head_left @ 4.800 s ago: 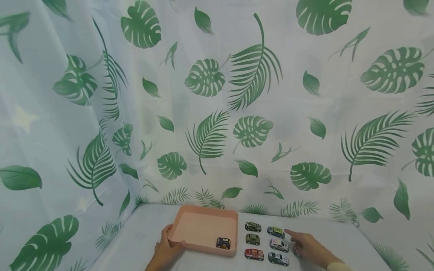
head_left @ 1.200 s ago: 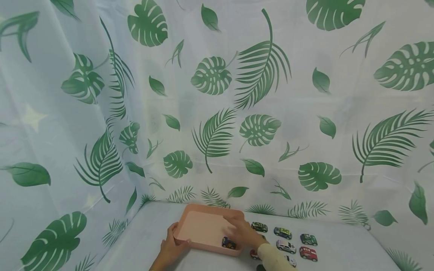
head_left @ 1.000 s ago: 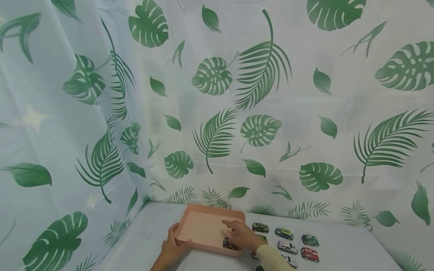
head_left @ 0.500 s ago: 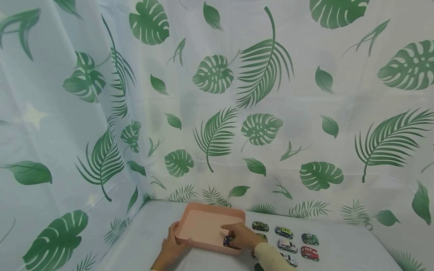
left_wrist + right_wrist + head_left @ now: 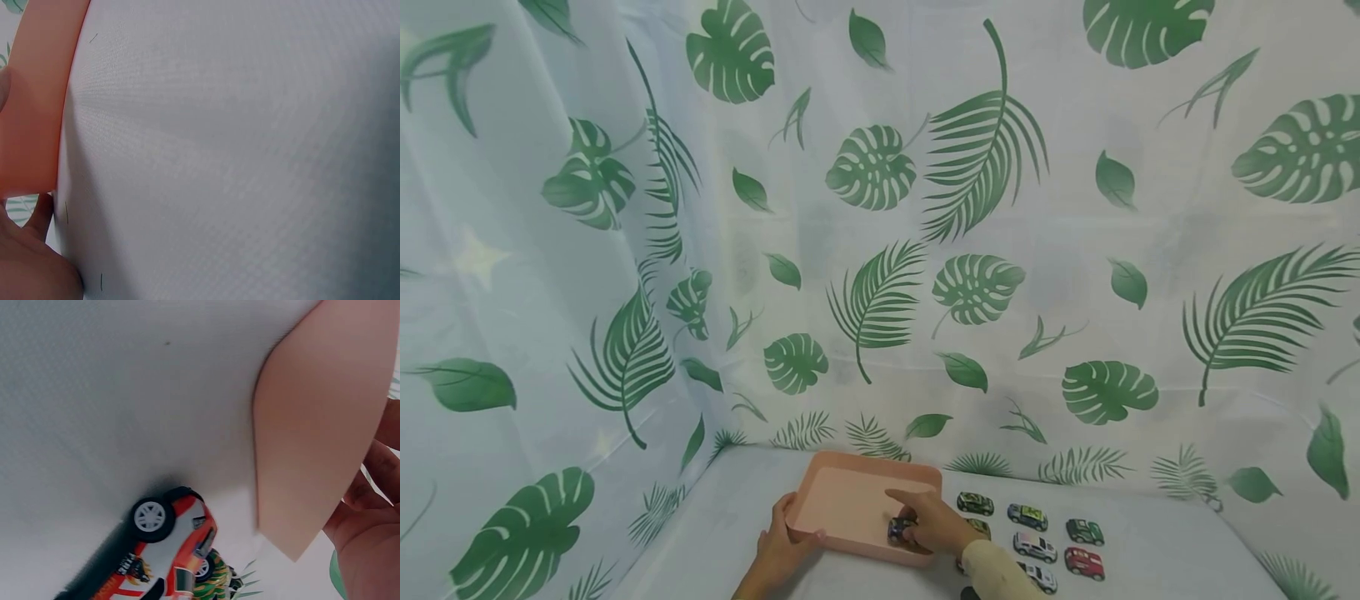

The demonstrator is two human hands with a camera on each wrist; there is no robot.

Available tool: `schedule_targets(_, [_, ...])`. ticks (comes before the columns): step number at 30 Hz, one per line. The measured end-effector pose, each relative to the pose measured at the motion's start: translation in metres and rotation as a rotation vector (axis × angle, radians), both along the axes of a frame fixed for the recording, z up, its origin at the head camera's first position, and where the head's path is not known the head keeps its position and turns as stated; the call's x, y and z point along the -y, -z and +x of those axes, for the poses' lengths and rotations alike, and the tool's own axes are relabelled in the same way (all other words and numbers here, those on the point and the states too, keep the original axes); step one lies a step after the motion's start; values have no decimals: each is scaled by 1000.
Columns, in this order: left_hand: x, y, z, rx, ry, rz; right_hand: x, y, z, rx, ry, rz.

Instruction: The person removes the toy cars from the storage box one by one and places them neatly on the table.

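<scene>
A pink tray (image 5: pixel 850 500) sits on the white cloth-covered table. My left hand (image 5: pixel 781 542) grips its near left corner, thumb over the rim; the left wrist view shows the tray wall (image 5: pixel 37 112) beside my palm (image 5: pixel 28 269). My right hand (image 5: pixel 934 523) reaches into the tray's near right corner and holds a dark blue toy car (image 5: pixel 898 531), index finger stretched out. The right wrist view shows the tray's corner (image 5: pixel 312 444) from outside, with a red and white car (image 5: pixel 169 550) just below it.
Several toy cars stand in rows right of the tray, among them a green one (image 5: pixel 975 503), a white one (image 5: pixel 1033 546) and a red one (image 5: pixel 1083 563). Leaf-printed curtains (image 5: pixel 880 250) close in the table at the back and left.
My right hand left the rows of cars and went into the tray's near right corner. It closed on the dark blue car, which has shifted slightly. My left hand has stayed on the tray.
</scene>
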State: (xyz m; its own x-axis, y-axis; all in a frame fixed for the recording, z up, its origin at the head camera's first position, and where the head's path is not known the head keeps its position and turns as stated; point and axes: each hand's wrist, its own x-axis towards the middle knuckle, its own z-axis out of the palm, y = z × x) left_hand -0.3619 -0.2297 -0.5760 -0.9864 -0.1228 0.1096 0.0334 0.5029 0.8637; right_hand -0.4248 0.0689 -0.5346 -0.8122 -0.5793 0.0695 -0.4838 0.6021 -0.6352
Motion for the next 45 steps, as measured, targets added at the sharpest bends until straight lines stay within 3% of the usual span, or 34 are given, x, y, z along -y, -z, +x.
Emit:
schedule_targets(6, [-1, 5, -4, 29, -20, 10, -1, -2, 1, -24, 0, -15])
schedule_targets(16, [0, 9, -6, 17, -20, 15, -2, -12, 6, -5, 8, -3])
schedule_targets(20, [-1, 8, -7, 2, -23, 13, -4, -16, 9, -8, 2, -12])
schedule_targets(35, [-3, 1, -3, 83, -52, -26, -20, -27, 14, 37, -1, -82])
schedule_targets(45, [-1, 6, -5, 38, -21, -32, -32, -31, 20, 61, 13, -114])
